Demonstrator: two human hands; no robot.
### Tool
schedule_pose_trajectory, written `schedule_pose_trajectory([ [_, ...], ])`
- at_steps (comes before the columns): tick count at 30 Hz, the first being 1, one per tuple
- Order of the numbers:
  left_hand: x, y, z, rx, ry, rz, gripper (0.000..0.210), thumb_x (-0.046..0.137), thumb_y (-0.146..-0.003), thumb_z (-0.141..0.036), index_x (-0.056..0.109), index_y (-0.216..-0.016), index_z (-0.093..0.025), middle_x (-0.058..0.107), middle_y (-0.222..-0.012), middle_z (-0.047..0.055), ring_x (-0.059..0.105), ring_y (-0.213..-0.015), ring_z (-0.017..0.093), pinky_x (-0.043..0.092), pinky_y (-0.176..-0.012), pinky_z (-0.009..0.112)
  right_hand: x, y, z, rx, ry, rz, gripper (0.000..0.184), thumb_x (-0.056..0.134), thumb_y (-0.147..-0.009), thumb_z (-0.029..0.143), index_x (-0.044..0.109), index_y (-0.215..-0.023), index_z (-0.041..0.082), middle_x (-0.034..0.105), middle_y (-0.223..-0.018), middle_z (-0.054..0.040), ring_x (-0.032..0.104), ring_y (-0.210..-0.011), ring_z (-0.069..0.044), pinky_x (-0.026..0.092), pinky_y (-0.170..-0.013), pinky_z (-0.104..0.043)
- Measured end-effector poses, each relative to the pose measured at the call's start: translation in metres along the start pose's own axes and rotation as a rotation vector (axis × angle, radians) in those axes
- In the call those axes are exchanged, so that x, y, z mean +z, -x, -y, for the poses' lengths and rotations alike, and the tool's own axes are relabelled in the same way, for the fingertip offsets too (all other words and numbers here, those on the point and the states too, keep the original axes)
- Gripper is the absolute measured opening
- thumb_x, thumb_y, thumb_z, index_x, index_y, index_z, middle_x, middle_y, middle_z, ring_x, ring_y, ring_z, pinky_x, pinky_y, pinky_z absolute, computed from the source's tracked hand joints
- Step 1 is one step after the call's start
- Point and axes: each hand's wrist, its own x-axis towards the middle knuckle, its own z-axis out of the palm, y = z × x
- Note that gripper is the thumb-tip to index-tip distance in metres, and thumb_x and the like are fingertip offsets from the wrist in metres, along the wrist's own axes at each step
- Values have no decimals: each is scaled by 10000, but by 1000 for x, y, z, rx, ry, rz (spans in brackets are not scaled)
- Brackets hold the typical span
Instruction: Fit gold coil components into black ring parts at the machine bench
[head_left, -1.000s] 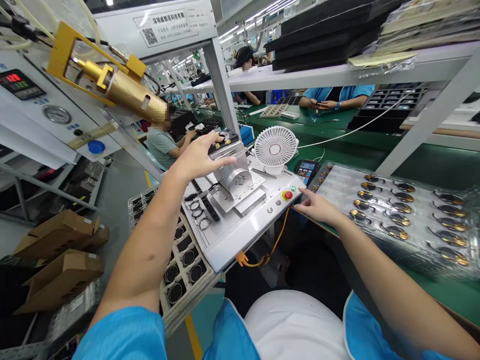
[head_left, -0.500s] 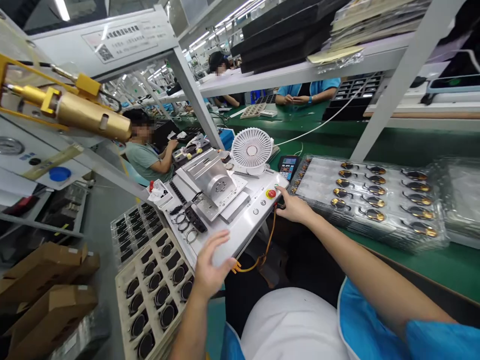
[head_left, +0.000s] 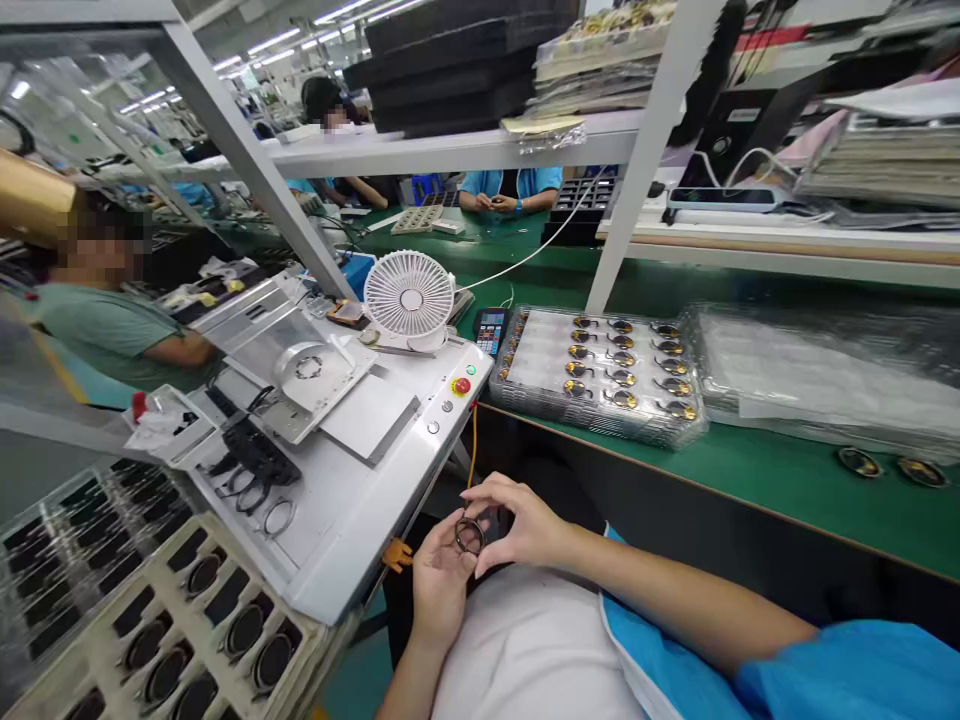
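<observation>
In front of my stomach, both hands hold a dark round watch case (head_left: pixel 459 545) that looks like an open ring. My left hand (head_left: pixel 441 590) grips it from below and the left with bent fingers. My right hand (head_left: pixel 525 525) closes on its upper and right side between thumb and fingers. To the left stands a white machine table (head_left: pixel 352 530), with a silver fixture (head_left: pixel 307 370) on a plate. Loose metal rings (head_left: pixel 279 517) lie on the tabletop beside a black part (head_left: pixel 259 455).
At lower left, a beige tray (head_left: pixel 176 560) holds several dark round watch parts. Red and green buttons (head_left: pixel 461 385) sit on the machine's edge, near a white fan (head_left: pixel 409 295). Stacked clear trays (head_left: pixel 600 410) occupy the green bench. A co-worker (head_left: pixel 97 310) sits at left.
My right hand has left the green button and my left hand has come down and inward. Both now hold the watch case together. My view has turned to the right.
</observation>
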Motion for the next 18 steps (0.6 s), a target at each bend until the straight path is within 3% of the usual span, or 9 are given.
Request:
schedule_pose_trajectory([
  [3, 5, -6, -2, -3, 16, -19, 550, 943, -668, -348, 752, -1166, -215, 781, -1138, 155, 763, -1030, 317, 609, -946, 498, -5, -6, 5, -105, 132, 18, 844, 930, -617, 599, 649, -1303, 195, 725, -970, -83, 631, -936, -219, 566, -788, -322],
  [6, 8, -8, -7, -3, 28, -95, 515, 937, -676, -306, 761, -1151, -213, 778, -1158, 141, 769, -1010, 282, 611, -940, 448, -37, -29, 18, -182, 315, 182, 852, 941, -638, 559, 637, -1345, 194, 714, -1106, -109, 645, -1014, -239, 558, -893, -360],
  [8, 7, -7, -10, -12, 36, -139, 490, 930, -686, -303, 766, -1141, -222, 768, -1193, 132, 771, -1006, 267, 610, -941, 427, -79, -57, 27, -130, 512, 193, 730, 928, -705, 484, 657, -1323, 206, 695, -1200, -116, 642, -1095, -263, 539, -973, -394],
  [9, 5, -5, -11, -20, 37, -154, 484, 929, -688, -310, 768, -1137, -224, 766, -1198, 130, 773, -1004, 266, 609, -943, 425, -106, -74, 30, -44, 639, 112, 583, 895, -771, 421, 685, -1274, 212, 698, -1191, -109, 644, -1097, -266, 531, -992, -409],
  [11, 0, 0, -12, -34, 32, -183, 487, 930, -686, -327, 770, -1133, -218, 766, -1189, 128, 774, -1005, 270, 606, -953, 427, -167, -109, 35, 284, 888, -187, 238, 804, -881, 277, 736, -1092, 192, 714, -1130, -92, 651, -1090, -254, 511, -1031, -415],
  [12, -4, 3, -11, -37, 28, -198, 493, 931, -684, -333, 769, -1134, -214, 766, -1186, 129, 773, -1010, 274, 606, -953, 427, -197, -124, 36, 367, 936, -275, 170, 767, -908, 233, 734, -1051, 147, 710, -1103, -126, 654, -1071, -273, 515, -1017, -448],
  [15, -13, 13, -7, -30, 22, -245, 509, 935, -674, -340, 767, -1133, -197, 772, -1158, 133, 767, -1038, 291, 610, -952, 424, -269, -154, 37, 435, 959, -379, 216, 660, -1000, 312, 686, -1129, 141, 672, -1167, -110, 658, -1039, -232, 565, -933, -424],
  [18, -22, 21, -1, -47, 18, -259, 509, 935, -675, -332, 764, -1131, -186, 778, -1137, 136, 746, -1105, 311, 592, -1000, 442, -303, -162, 34, 352, 889, -382, 246, 639, -1013, 380, 676, -1073, 143, 688, -1049, -70, 671, -916, -183, 585, -839, -380],
])
